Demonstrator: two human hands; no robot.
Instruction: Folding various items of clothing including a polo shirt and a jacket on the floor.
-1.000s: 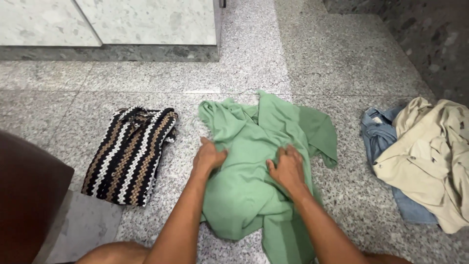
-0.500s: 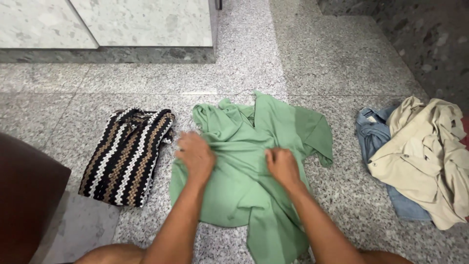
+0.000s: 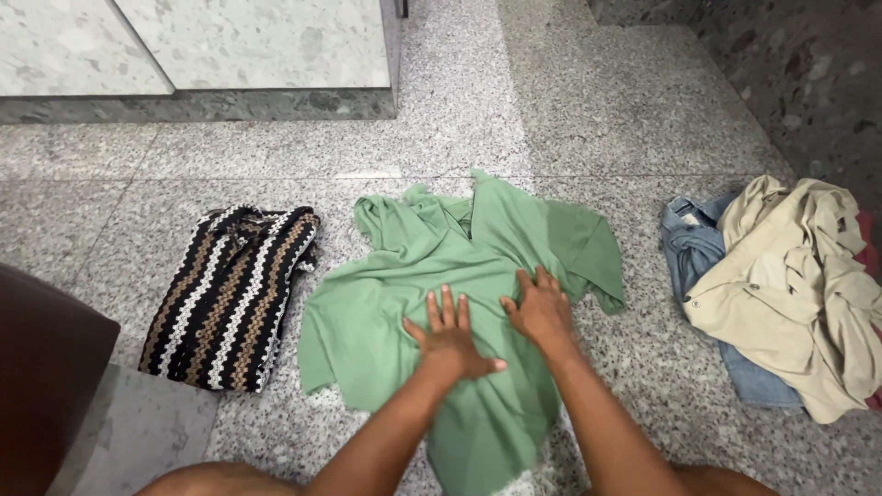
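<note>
On the speckled stone floor (image 3: 570,110), your left hand (image 3: 450,335) and right hand (image 3: 544,310) press flat, fingers spread, on the green shirt (image 3: 386,312), gripping nothing; open palms hold the cloth smooth against the floor. It lies spread just ahead of you. A folded striped knit (image 3: 230,294) sits just beside it on the left; a beige garment (image 3: 790,285) heaped over denim (image 3: 698,257) lies apart, right.
</note>
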